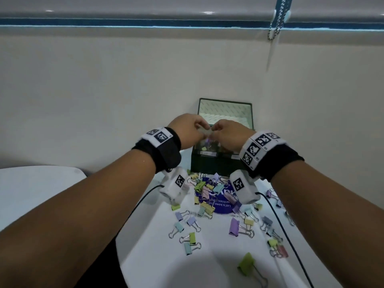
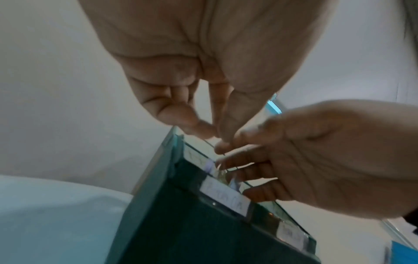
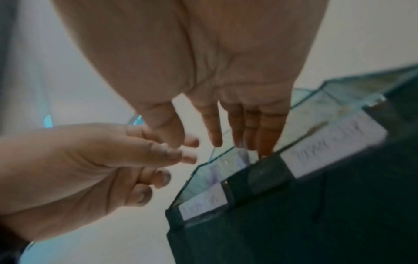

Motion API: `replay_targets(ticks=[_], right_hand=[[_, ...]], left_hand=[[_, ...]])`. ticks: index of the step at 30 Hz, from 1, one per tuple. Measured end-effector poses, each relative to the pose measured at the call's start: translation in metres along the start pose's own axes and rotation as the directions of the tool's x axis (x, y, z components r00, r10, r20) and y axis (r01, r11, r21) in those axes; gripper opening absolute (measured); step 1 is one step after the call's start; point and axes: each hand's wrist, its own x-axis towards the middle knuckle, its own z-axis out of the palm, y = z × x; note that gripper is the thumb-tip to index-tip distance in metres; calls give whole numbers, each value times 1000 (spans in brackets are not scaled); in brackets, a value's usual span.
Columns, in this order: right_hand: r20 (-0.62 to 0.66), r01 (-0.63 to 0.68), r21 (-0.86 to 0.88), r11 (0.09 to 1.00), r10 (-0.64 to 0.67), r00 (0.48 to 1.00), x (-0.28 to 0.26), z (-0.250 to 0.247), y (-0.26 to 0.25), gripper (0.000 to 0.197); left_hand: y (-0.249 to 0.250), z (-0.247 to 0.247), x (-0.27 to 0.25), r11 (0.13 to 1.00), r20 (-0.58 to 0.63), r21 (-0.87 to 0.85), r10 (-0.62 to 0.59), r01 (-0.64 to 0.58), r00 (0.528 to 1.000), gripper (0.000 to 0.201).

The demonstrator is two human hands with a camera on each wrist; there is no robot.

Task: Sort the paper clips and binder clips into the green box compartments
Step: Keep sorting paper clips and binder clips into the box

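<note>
The dark green box stands open against the wall with its lid upright. White labels mark its front compartments. Both hands meet just above it. My left hand brings thumb and fingertip together on a thin wire piece that looks like a paper clip. My right hand touches the left with its thumb, and its fingers point straight down into a compartment, holding nothing I can see. Pastel binder clips lie scattered on the table before the box.
The round white table carries a blue sticker under the clips, and black cables run across it. Another white surface lies to the left. The wall is right behind the box.
</note>
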Motion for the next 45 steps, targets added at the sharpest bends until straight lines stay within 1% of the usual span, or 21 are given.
replay_targets(ticks=[2,3,5,6,8,10,13,17,19,22,25,26,28,30,31,33,36,38,41,43,45], right_hand=[[4,43,-111,993,-43,999,-2,4,4,43],[-26,60,-169,984,-65,998,-6,5,6,46],[-101,122,-239,963,-150,984,-21,8,7,37],[-108,183,-244,952,-214,971,-28,10,8,29],[-14,307,-222,925,-318,948,-43,16,7,16],[152,375,-272,886,-346,926,-52,27,4,17],[310,423,-413,807,-312,898,-46,50,-1,21],[414,439,-491,752,-242,878,-34,75,-11,26],[413,446,-537,716,-237,879,-34,81,-15,23],[394,414,-553,724,-210,895,-32,86,-14,27],[387,398,-551,733,-198,901,-27,88,-14,28],[384,396,-544,740,-199,901,-26,89,-14,30],[382,394,-527,753,-205,901,-24,90,-15,39],[386,391,-525,756,-198,901,-23,91,-17,44],[391,389,-532,752,-190,901,-23,92,-18,42],[386,377,-547,747,-175,906,-23,93,-20,34],[361,346,-575,742,-149,920,-22,97,-25,25],[370,326,-627,707,-98,924,-20,100,-30,16],[383,307,-669,677,-40,923,-17,103,-36,24],[399,304,-673,674,-16,917,-16,102,-38,19],[448,328,-667,669,8,894,-17,100,-36,16]], left_hand=[[-11,-8,-15,999,-80,30,-15,18,997,12],[-17,-12,-23,996,-55,87,-26,31,998,10],[-26,-14,-40,961,126,275,-68,31,990,15],[-29,-12,-48,930,223,367,-98,10,970,18],[-36,-6,-60,871,331,490,-152,-32,932,24],[-44,0,-67,835,336,549,-203,-16,920,25],[-55,9,-71,812,301,582,-261,40,917,19],[-58,12,-73,788,271,612,-283,62,920,15],[-60,11,-74,784,283,618,-295,62,913,15],[-61,10,-77,784,288,616,-315,76,905,23],[-63,16,-79,784,264,616,-301,80,916,20],[-63,18,-79,781,248,620,-285,75,926,23],[-63,20,-79,767,227,638,-271,67,935,28],[-61,18,-79,759,246,649,-280,57,928,12],[-60,17,-79,766,264,641,-277,47,924,4],[-61,19,-78,780,290,625,-273,35,917,14],[-60,20,-80,800,302,599,-268,37,915,18],[-61,20,-81,820,310,570,-267,46,912,31],[-60,20,-83,837,301,544,-259,58,918,41],[-59,19,-85,834,293,548,-254,56,922,39],[-59,17,-87,833,270,549,-247,62,931,36]])
